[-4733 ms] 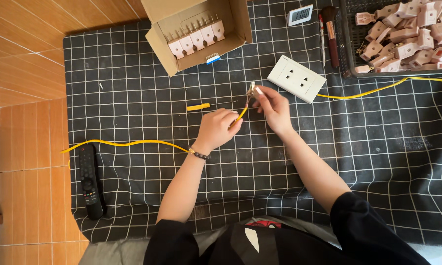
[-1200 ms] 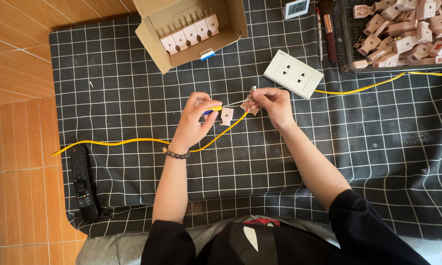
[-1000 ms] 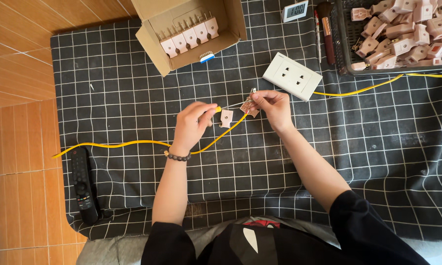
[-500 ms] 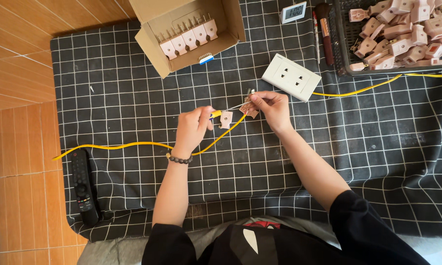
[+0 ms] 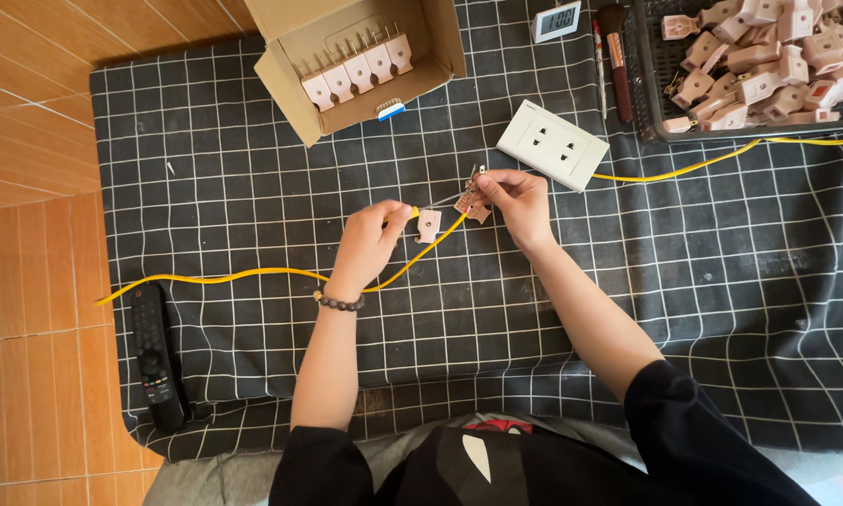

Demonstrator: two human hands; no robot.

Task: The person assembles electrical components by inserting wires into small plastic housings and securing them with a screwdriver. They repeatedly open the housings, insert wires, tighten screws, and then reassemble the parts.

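- The left hand (image 5: 370,245) pinched a thin yellow cable (image 5: 253,275) above the black checked mat (image 5: 721,281).
- The right hand (image 5: 518,201) gripped a small pink plug part (image 5: 466,204), beside a white wall socket (image 5: 553,145).

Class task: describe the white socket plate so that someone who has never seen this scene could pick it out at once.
Start at the dark checked mat. Near its far edge, between the open cardboard box and the black basket of plugs, lies the socket plate, just beyond the right hand. It is the only flat white rectangle with pin holes, a yellow cable running from it.
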